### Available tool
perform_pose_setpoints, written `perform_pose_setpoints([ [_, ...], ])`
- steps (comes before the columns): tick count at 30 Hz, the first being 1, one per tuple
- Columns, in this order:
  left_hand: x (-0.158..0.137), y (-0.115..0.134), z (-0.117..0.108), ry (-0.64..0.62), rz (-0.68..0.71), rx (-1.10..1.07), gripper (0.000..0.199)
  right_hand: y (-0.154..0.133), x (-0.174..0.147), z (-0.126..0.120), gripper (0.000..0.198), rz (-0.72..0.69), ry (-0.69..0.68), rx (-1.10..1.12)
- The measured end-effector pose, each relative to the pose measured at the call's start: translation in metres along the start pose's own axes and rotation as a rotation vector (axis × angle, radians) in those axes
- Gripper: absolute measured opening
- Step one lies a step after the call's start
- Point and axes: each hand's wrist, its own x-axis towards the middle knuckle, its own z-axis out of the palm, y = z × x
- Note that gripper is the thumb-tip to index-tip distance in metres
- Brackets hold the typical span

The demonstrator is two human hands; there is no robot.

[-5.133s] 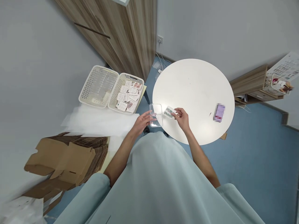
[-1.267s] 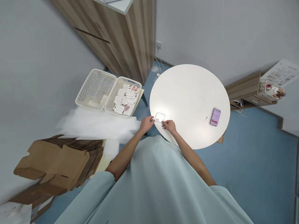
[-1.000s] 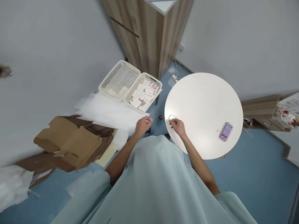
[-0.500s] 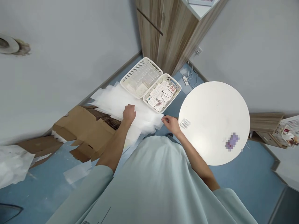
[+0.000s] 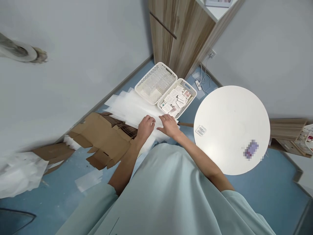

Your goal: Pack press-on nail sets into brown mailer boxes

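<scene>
A spread of thin white sheets (image 5: 129,107) lies below my hands, overlapping in a loose fan. Over its near right part, my left hand (image 5: 146,127) has loosely bent fingers, a little apart, with nothing plain in them. Facing it, my right hand (image 5: 169,125) has its thumb and fingers spread towards the left hand, just above or touching the sheets. Beyond the hands stands a white basket (image 5: 193,98) holding several small printed cards (image 5: 174,99). A second white basket (image 5: 139,89) beside it holds clear plastic pieces (image 5: 160,78).
Flattened brown cardboard (image 5: 100,133) lies left of the sheets. On my right stands a round white table (image 5: 232,111), bearing a small clear-and-white item (image 5: 201,130) and a blurred purple thing (image 5: 251,149). A wooden cabinet (image 5: 181,32) and a power strip (image 5: 198,85) are behind.
My right hand has left the sheets' right corner, opened from its pinch and moved left. My left hand has shifted right, its fingers loosening, so the hands are close together. The view has shifted slightly.
</scene>
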Motion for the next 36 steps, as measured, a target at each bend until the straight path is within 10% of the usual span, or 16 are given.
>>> perform_pose_setpoints([
  [6, -0.02, 0.03, -0.012, 0.227, -0.043, -0.195, 0.044, -0.005, 0.002, -0.005, 0.021, 0.113, -0.116, -0.006],
  [10, -0.017, 0.038, -0.002, 0.448, -0.285, -0.251, 0.102, 0.02, -0.021, -0.024, 0.016, 0.228, 0.083, 0.375],
  [15, 0.0, 0.061, 0.03, 0.384, -0.519, -0.47, 0.131, 0.063, -0.072, -0.048, 0.027, 0.374, 0.342, 0.989],
  [24, 0.005, 0.183, 0.094, -0.309, -0.291, -1.049, 0.072, 0.148, -0.209, -0.045, 0.044, 0.748, 0.725, 1.237],
  [36, 0.037, 0.301, 0.24, -0.307, -0.153, -0.631, 0.041, 0.257, -0.364, 0.038, 0.047, 1.027, 0.923, 1.323],
])
